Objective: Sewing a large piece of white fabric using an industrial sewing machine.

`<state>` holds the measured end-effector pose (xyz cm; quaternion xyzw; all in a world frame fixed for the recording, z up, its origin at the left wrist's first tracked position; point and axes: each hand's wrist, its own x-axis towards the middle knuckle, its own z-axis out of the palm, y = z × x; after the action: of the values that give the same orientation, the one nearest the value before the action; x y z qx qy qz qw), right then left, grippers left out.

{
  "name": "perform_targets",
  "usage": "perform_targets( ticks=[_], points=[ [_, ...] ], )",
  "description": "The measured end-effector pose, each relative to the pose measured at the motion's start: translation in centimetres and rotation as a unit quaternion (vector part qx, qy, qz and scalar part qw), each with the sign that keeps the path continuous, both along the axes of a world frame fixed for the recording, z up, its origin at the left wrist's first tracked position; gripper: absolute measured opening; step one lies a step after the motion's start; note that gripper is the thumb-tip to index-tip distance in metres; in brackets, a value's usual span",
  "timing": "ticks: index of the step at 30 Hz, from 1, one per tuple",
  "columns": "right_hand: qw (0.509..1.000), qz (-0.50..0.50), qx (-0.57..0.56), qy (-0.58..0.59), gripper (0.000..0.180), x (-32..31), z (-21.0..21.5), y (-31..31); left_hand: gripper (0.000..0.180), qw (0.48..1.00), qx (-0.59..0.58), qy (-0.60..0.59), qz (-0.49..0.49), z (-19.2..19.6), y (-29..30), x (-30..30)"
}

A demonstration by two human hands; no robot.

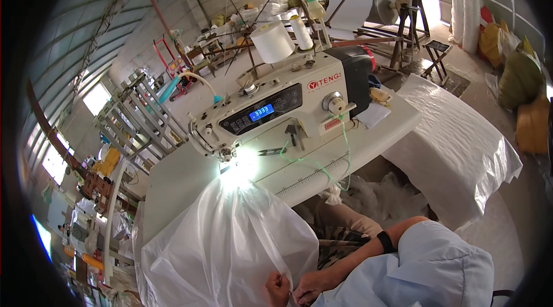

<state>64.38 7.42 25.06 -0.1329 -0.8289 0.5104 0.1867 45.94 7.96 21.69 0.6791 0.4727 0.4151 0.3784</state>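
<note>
A white, shiny plastic-like sheet [230, 238] hangs in folds from the needle end of a sewing machine [271, 105], where a bright lamp washes out the stitching spot. At the sheet's near edge, my left hand [277, 288] is closed in a pinch on it. Just to the right, my right hand [310, 285] is curled shut beside that same edge; its fingertips are partly hidden, and what they hold cannot be made out. A dark band [386, 242] circles my right forearm. Both hands are close together, low in the view.
On the machine table [357, 151] lie small scissors-like snips [272, 151] and a loose green thread [314, 163]. Thread cones [272, 42] stand behind the machine. More white sheeting [455, 140] drapes at the right. A large white roll [368, 4] rests on a stand farther back.
</note>
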Motion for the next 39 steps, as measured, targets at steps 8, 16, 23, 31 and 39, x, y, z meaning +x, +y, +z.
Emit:
perform_targets(
  ticks=[8, 16, 23, 31, 39],
  points=[
    [1.0, -0.007, -0.006, -0.006, 0.03, 0.0, 0.3, -0.1, 0.024, 1.0, 0.012, 0.029, 0.001, -1.7, 0.3, -0.9],
    [0.999, -0.01, 0.004, -0.04, 0.031, -0.2, -0.4, 0.0, 0.022, 0.999, -0.037, -0.031, 0.015, -0.2, -0.3, -0.1],
    [0.994, 0.02, -0.094, 0.046, 0.015, -0.6, -0.3, -0.1, 0.022, 0.999, -0.014, -0.031, 0.016, -0.8, 0.0, -0.3],
    [0.981, -0.129, -0.122, 0.08, 0.019, 0.7, -0.9, -0.3, 0.018, 0.999, -0.043, -0.017, -0.003, -1.7, 0.0, -1.3],
    [0.773, -0.508, -0.225, 0.306, 0.023, 2.2, -4.5, 3.7, 0.021, 0.99, -0.031, 0.121, 0.059, 0.2, -0.2, -1.6]
  ],
)
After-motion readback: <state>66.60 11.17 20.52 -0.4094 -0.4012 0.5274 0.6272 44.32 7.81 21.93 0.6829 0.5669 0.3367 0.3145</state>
